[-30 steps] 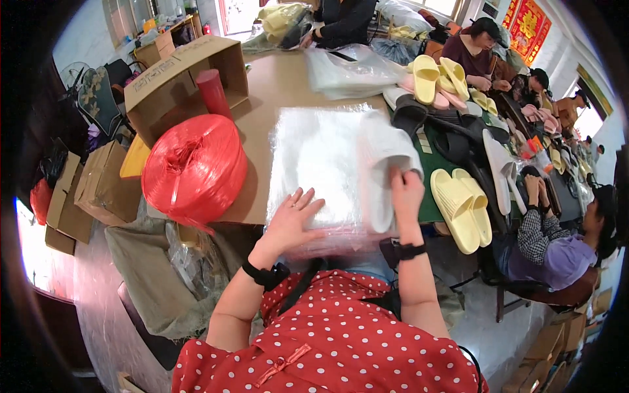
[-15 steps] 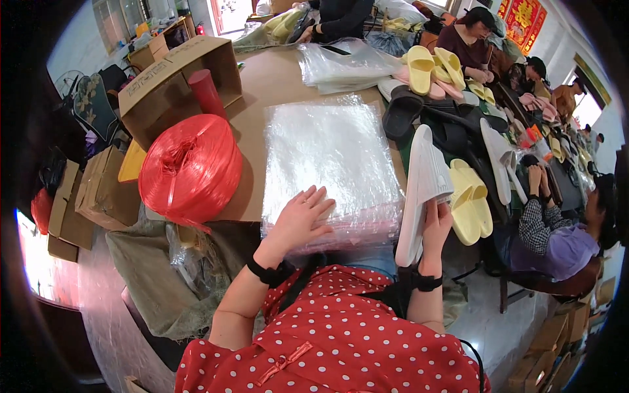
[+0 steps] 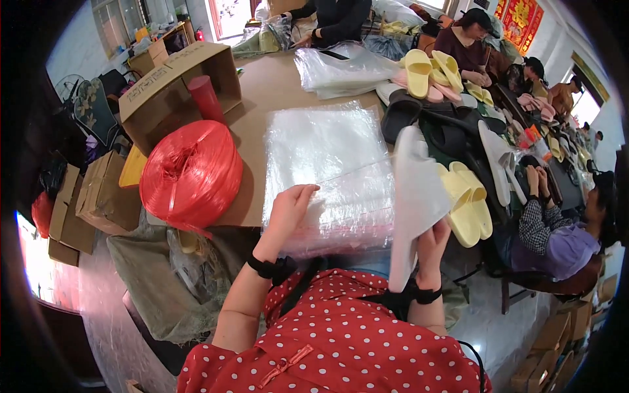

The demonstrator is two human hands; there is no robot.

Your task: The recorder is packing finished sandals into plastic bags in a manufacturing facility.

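A stack of clear plastic bags (image 3: 324, 141) lies on the table in front of me, pinkish along its near edge. My left hand (image 3: 288, 211) pinches the top bag between thumb and fingers, and a raised fold runs from there toward the right. To the right of the stack, my right hand (image 3: 432, 245) grips a white slipper (image 3: 407, 196), held upright with its toe end pointing away from me. Part of the slipper is smeared by motion, and I cannot tell whether a second one is behind it. Yellow slippers (image 3: 464, 203) lie just right of that hand.
A big roll of red plastic twine (image 3: 191, 173) and an open cardboard box (image 3: 154, 85) stand at the left. More bags (image 3: 344, 69) lie at the far side. Black slippers (image 3: 401, 114) and other pairs crowd the right. Several people work around the tables, one in purple (image 3: 573, 245) at the right.
My left hand has gone from lying flat on the bags to pinching the top one, lifting its edge. My right hand has turned the white slipper and brought it slightly nearer.
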